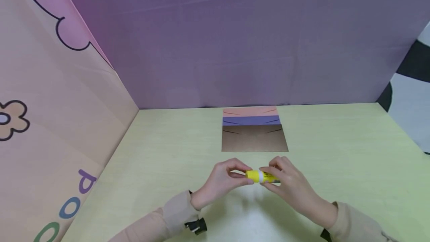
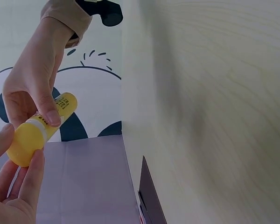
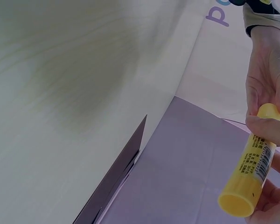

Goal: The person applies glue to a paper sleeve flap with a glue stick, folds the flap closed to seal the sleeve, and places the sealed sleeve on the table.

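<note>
A yellow glue stick (image 1: pixel 268 177) with a white band lies sideways between both hands above the table. My left hand (image 1: pixel 223 177) pinches its yellow cap (image 2: pixel 25 143) between thumb and fingertips. The right hand (image 1: pixel 292 184) grips the printed body, thumb on one side and fingers on the other. In the right wrist view, black lettering and a barcode label (image 3: pixel 263 163) show on the glue stick. The cap is seated against the white band. Just beyond the hands, overlapping envelopes lie flat: a brown one (image 1: pixel 253 139) in front, then a purple one (image 1: pixel 251 120) and a pink one (image 1: pixel 250 111).
The pale wood-grain table (image 1: pixel 174 137) meets a purple backdrop (image 1: pixel 235 47) at its far edge. A light printed panel (image 1: pixel 67 104) with a flower and letters stands along the left. On the right is a black-and-white panel (image 1: pixel 408 104).
</note>
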### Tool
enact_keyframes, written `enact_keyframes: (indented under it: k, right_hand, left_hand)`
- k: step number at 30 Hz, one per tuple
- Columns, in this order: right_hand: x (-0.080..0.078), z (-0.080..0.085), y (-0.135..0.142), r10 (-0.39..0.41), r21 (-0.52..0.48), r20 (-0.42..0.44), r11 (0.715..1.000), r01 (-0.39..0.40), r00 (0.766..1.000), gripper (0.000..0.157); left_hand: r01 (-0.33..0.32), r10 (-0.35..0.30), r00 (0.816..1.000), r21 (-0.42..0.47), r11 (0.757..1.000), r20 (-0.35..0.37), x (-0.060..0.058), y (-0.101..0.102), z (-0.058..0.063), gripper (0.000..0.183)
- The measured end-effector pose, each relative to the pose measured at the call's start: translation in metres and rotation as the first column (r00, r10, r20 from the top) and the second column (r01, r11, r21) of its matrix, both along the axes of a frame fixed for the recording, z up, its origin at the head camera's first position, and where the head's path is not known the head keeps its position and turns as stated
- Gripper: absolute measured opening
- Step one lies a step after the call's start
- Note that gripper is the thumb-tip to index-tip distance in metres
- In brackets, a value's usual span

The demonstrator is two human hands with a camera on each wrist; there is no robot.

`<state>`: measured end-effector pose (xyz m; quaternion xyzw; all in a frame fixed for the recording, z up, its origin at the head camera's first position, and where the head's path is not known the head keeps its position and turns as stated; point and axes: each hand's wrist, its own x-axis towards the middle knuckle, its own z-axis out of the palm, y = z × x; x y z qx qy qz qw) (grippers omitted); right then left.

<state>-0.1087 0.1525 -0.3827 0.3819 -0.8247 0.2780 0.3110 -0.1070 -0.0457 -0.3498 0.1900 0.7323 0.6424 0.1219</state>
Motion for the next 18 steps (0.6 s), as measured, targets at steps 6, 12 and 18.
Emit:
enact_keyframes:
  k: [6,12,18]
  right_hand:
    - [0.0003,0.0003,-0.0010,0.001,0.001,0.003,1.000,-0.001,1.000,0.049]
    - [-0.0006,0.0000,-0.0021,0.014,-0.003,-0.002,1.000,-0.014,1.000,0.045]
    - [-0.0008,0.0001,-0.0023,0.018,0.008,-0.002,1.000,-0.018,1.000,0.027]
  left_hand:
    - [0.003,-0.003,1.000,0.000,1.000,-0.011,0.0004,0.0009,0.0001,0.020]
    - [0.000,0.000,1.000,0.017,1.000,-0.009,0.0008,0.0021,-0.0003,0.020]
    - [-0.001,0.001,1.000,0.005,1.000,-0.031,0.0006,0.0031,-0.0010,0.021]
